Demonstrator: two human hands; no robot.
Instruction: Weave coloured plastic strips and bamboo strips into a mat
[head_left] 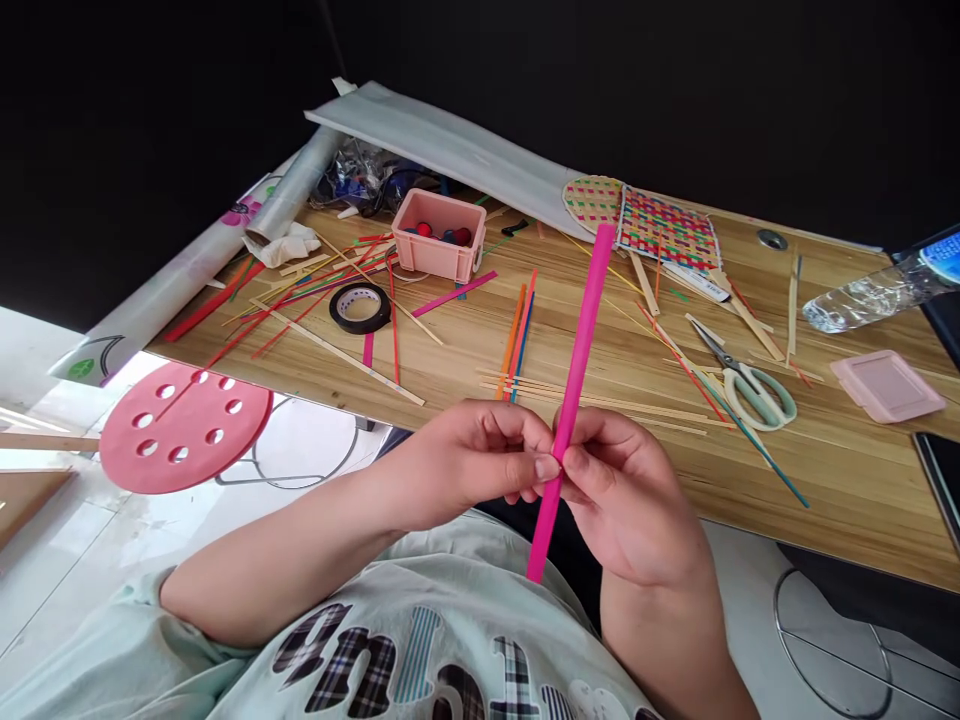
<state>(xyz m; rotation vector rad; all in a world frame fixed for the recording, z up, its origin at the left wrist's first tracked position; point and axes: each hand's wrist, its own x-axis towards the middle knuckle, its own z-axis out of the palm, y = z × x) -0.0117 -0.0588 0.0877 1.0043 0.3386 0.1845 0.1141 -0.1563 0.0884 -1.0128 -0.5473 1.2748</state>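
A flat bright pink strip (588,320) stands tilted in front of my body, its top end leaning right. My left hand (487,455) pinches its left edge between thumb and fingers. From the other side my right hand (630,490) grips the same strip near its middle, thumb in front. Beyond my hands, orange, red and blue strips (517,335) lie side by side on the wooden table (465,340). Pale thin strips (637,400) cross beneath them.
Scissors (750,385) and a pink lid (889,385) lie at the right, near a plastic bottle (870,295). Black tape (360,307) and a pink box (439,240) with small balls are left of centre. Woven pieces (667,225) lie at the back. A red stool (187,425) stands below left.
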